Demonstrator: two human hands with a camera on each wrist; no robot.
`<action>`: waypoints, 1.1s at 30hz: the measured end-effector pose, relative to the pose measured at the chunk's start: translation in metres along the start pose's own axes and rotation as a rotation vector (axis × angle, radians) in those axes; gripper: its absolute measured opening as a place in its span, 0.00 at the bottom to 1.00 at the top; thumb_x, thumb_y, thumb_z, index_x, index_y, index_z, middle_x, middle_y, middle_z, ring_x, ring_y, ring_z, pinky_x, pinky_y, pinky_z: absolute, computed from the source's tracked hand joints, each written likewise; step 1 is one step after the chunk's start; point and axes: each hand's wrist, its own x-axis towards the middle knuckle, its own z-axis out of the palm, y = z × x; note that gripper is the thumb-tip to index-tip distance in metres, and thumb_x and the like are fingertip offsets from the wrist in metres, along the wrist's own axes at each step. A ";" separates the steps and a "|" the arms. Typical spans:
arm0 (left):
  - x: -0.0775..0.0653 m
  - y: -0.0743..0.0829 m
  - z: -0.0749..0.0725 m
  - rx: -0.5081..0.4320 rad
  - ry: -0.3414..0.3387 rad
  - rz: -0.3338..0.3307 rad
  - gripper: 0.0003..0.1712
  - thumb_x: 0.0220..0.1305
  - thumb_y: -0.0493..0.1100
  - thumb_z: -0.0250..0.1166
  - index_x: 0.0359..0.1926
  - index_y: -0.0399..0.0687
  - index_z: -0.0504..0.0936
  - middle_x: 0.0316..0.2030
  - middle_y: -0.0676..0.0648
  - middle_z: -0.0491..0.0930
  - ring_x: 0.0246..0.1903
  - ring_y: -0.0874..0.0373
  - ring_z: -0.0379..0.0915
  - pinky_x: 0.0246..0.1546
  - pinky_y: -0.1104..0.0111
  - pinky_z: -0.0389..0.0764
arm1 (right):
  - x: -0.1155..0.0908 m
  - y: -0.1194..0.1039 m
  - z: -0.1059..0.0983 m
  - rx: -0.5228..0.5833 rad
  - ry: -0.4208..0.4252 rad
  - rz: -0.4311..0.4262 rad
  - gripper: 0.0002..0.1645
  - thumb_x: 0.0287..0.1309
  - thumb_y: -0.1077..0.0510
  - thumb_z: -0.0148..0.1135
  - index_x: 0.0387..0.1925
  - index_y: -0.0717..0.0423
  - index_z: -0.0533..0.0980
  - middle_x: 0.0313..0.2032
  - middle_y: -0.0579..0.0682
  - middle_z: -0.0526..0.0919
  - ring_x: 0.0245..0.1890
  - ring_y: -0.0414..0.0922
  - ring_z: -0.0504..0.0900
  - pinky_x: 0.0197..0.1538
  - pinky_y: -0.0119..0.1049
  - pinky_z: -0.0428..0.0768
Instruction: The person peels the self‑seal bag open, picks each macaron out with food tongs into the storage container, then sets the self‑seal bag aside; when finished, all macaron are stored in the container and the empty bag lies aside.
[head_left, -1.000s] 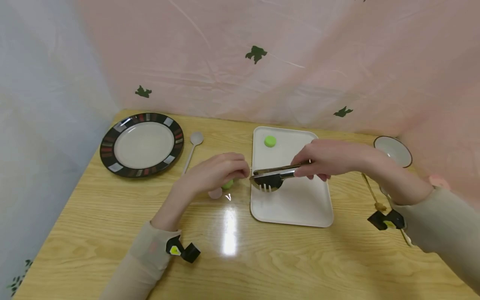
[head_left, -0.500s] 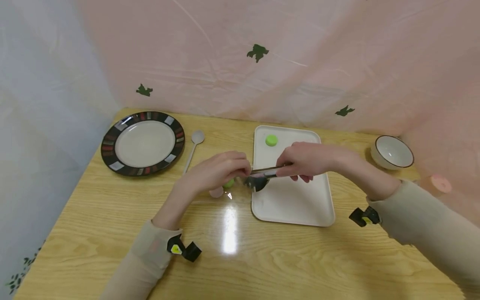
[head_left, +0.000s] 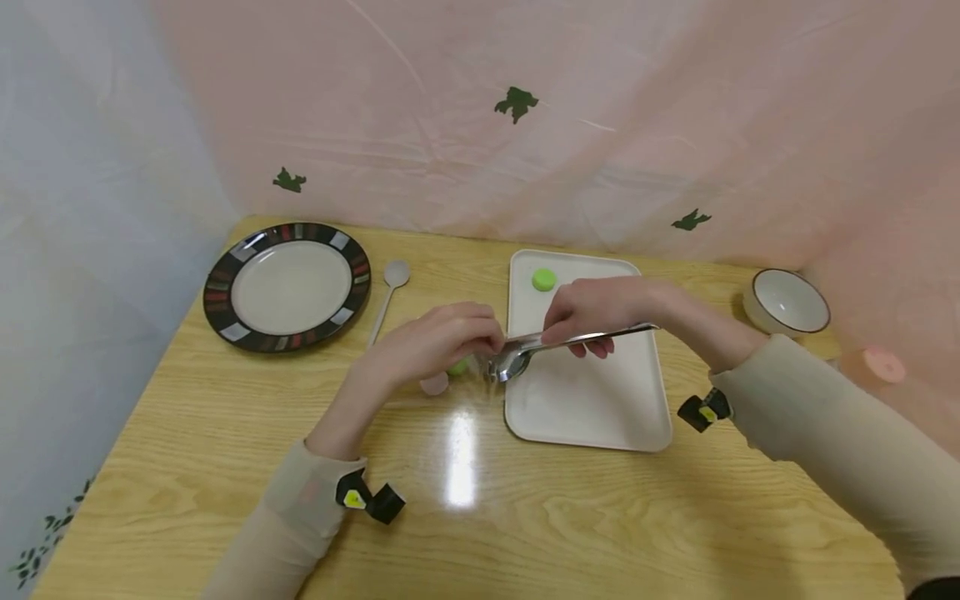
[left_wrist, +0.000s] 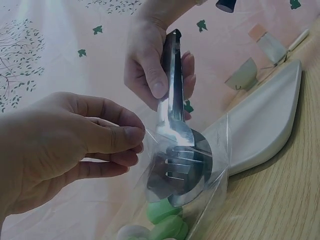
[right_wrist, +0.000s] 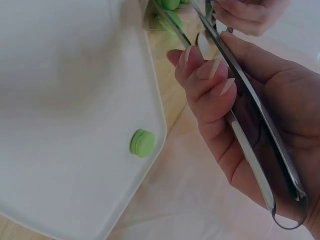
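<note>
Thumb and fingers of my left hand [head_left: 438, 342] pinch the edge of a clear plastic bag [left_wrist: 224, 150], seen best in the left wrist view. Inside the bag lie green macarons [left_wrist: 169, 227] and a pale pink one [head_left: 434, 383]. My right hand [head_left: 588, 310] grips metal serving tongs [left_wrist: 171, 112] by the arms. Their slotted and rounded ends are within the bag's mouth, above the macarons; I cannot tell if they hold anything. Under the right hand is a white tray [head_left: 585, 421], with one green macaron [head_left: 543, 279] at its far left corner.
A dark-rimmed plate [head_left: 217, 292] stands at the back left, with a pale long-handled spoon [head_left: 397, 273] to its right. At the back right is a white bowl [head_left: 789, 302] with a dark rim. A pink-topped clear container [head_left: 883, 365] stands nearer the right edge.
My right hand has moved left with the tongs, and their ends have gone from over the tray into the bag's mouth. My left hand has stayed nearly still.
</note>
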 end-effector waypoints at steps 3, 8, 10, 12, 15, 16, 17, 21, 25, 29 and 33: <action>0.001 0.000 0.001 -0.007 0.001 0.002 0.05 0.65 0.39 0.59 0.37 0.50 0.81 0.34 0.57 0.76 0.35 0.67 0.69 0.38 0.75 0.74 | 0.001 -0.001 -0.003 0.008 -0.016 0.005 0.17 0.66 0.48 0.51 0.27 0.47 0.80 0.17 0.45 0.79 0.13 0.41 0.77 0.23 0.38 0.80; 0.002 -0.001 0.001 0.001 0.004 -0.003 0.04 0.65 0.39 0.59 0.36 0.50 0.81 0.33 0.57 0.75 0.33 0.67 0.68 0.37 0.75 0.74 | 0.002 -0.004 -0.005 0.008 -0.025 0.010 0.17 0.67 0.48 0.50 0.26 0.48 0.80 0.17 0.45 0.78 0.13 0.40 0.76 0.22 0.35 0.78; 0.002 -0.001 0.001 0.000 0.003 -0.007 0.04 0.65 0.39 0.59 0.36 0.50 0.81 0.33 0.58 0.75 0.33 0.68 0.68 0.36 0.76 0.74 | 0.003 -0.005 -0.006 -0.002 -0.025 0.019 0.18 0.66 0.48 0.51 0.26 0.47 0.80 0.17 0.45 0.79 0.13 0.40 0.76 0.21 0.35 0.78; 0.002 0.000 0.001 -0.003 0.000 -0.011 0.04 0.65 0.39 0.60 0.36 0.50 0.82 0.33 0.58 0.75 0.32 0.68 0.69 0.35 0.76 0.74 | 0.004 -0.006 -0.006 -0.011 -0.026 0.030 0.18 0.66 0.47 0.51 0.26 0.47 0.80 0.17 0.45 0.79 0.13 0.40 0.76 0.21 0.35 0.77; 0.002 0.000 0.001 -0.008 -0.007 -0.024 0.05 0.64 0.39 0.60 0.37 0.50 0.82 0.33 0.58 0.77 0.33 0.69 0.70 0.36 0.76 0.75 | 0.006 -0.008 -0.006 -0.016 -0.028 0.045 0.18 0.66 0.46 0.51 0.25 0.46 0.81 0.18 0.46 0.80 0.13 0.40 0.76 0.21 0.34 0.77; 0.002 0.000 0.001 -0.010 -0.008 -0.032 0.05 0.64 0.39 0.61 0.37 0.50 0.83 0.33 0.58 0.77 0.33 0.69 0.71 0.36 0.76 0.75 | 0.006 -0.008 -0.007 -0.015 -0.030 0.050 0.18 0.66 0.46 0.51 0.25 0.46 0.80 0.18 0.46 0.80 0.13 0.40 0.76 0.21 0.34 0.77; 0.002 0.000 0.001 -0.012 -0.008 -0.041 0.05 0.64 0.39 0.61 0.37 0.51 0.83 0.34 0.58 0.78 0.33 0.69 0.71 0.36 0.76 0.76 | 0.006 -0.009 -0.007 -0.013 -0.032 0.054 0.18 0.66 0.46 0.51 0.25 0.47 0.81 0.18 0.47 0.80 0.13 0.40 0.76 0.21 0.34 0.77; 0.002 0.002 0.001 -0.023 -0.005 -0.081 0.07 0.64 0.39 0.61 0.42 0.52 0.81 0.37 0.58 0.80 0.35 0.70 0.73 0.36 0.76 0.77 | 0.007 -0.009 -0.007 0.005 -0.048 0.074 0.20 0.66 0.45 0.51 0.25 0.48 0.81 0.17 0.47 0.80 0.13 0.40 0.76 0.21 0.33 0.76; 0.002 0.003 0.000 -0.031 -0.010 -0.115 0.07 0.65 0.41 0.60 0.44 0.53 0.77 0.36 0.58 0.80 0.33 0.69 0.73 0.34 0.76 0.76 | 0.007 -0.009 -0.007 0.033 -0.062 0.097 0.21 0.66 0.45 0.51 0.25 0.50 0.81 0.17 0.49 0.81 0.12 0.40 0.76 0.21 0.33 0.76; 0.001 0.004 -0.001 -0.032 -0.004 -0.134 0.08 0.64 0.41 0.60 0.45 0.53 0.75 0.35 0.58 0.80 0.34 0.70 0.74 0.34 0.76 0.76 | 0.008 -0.007 -0.007 0.061 -0.066 0.109 0.20 0.66 0.45 0.51 0.27 0.49 0.81 0.19 0.49 0.82 0.13 0.40 0.76 0.21 0.35 0.77; 0.000 0.005 -0.002 0.010 0.016 -0.130 0.09 0.63 0.41 0.61 0.45 0.53 0.74 0.35 0.59 0.80 0.35 0.70 0.75 0.36 0.74 0.77 | 0.010 -0.006 -0.005 0.091 -0.071 0.109 0.20 0.66 0.44 0.50 0.28 0.50 0.81 0.19 0.47 0.81 0.13 0.40 0.76 0.21 0.34 0.77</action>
